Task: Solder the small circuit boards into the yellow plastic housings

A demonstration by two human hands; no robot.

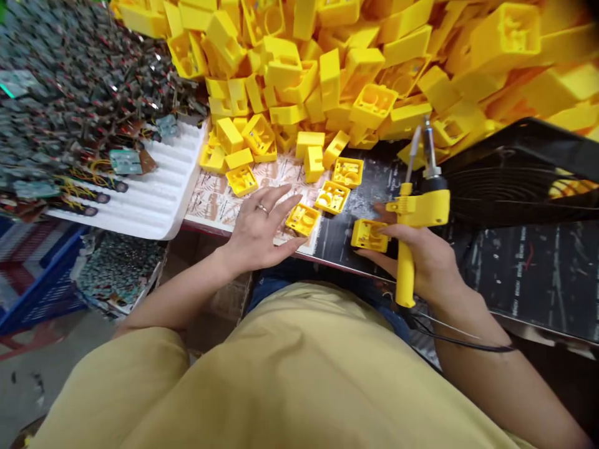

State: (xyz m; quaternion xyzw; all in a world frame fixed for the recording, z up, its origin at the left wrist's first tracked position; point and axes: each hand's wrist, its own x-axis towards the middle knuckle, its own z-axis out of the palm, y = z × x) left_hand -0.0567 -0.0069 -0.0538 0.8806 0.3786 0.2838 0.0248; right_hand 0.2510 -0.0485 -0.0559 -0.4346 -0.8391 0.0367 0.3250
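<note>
Head view | bench [355, 187] dark, cluttered | yellow housings [374, 62] heaped | white tray [159, 193] left

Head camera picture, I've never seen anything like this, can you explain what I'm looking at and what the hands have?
This single picture comes from a camera on a person's head, looking down over their yellow shirt at their own bare hands. The left hand lies flat and open on the patterned work surface, fingertips beside a small open yellow plastic box. The right hand has its grip around a yellow pistol-shaped soldering tool, metal tip pointing up, while its fingers touch another small yellow plastic box. Behind them rises a big heap of yellow plastic housings. At the left, a white ridged foam tray holds dark wired circuit parts.
</note>
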